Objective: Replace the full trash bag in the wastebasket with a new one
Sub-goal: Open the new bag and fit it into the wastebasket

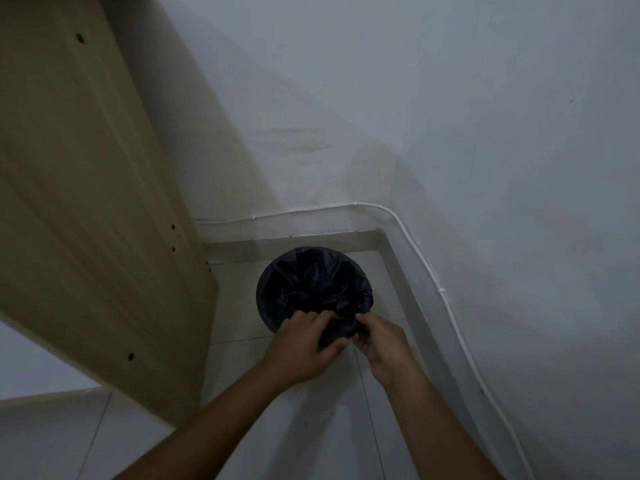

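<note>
Black trash bag [311,282] lines wastebasket [268,322] in floor corner, next to wood panel [86,202]. L hand [304,344] + R hand [381,341] both pinching bunched bag edge at near rim.

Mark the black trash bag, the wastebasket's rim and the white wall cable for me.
black trash bag [311,282]: head view, crinkled plastic inside the opening.
wastebasket's rim [260,285]: head view, bag-covered left edge.
white wall cable [412,239]: head view, sloping stretch right of the corner.

Light: dim, bluish, low contrast.
Shadows: a broad soft shadow crossed the wall [381,98] diagonally.
Detail: trash bag [311,282] almost featureless black.
Distortion: wide-angle bending at the edges.
Sharpness: slightly soft, grainy.
</note>
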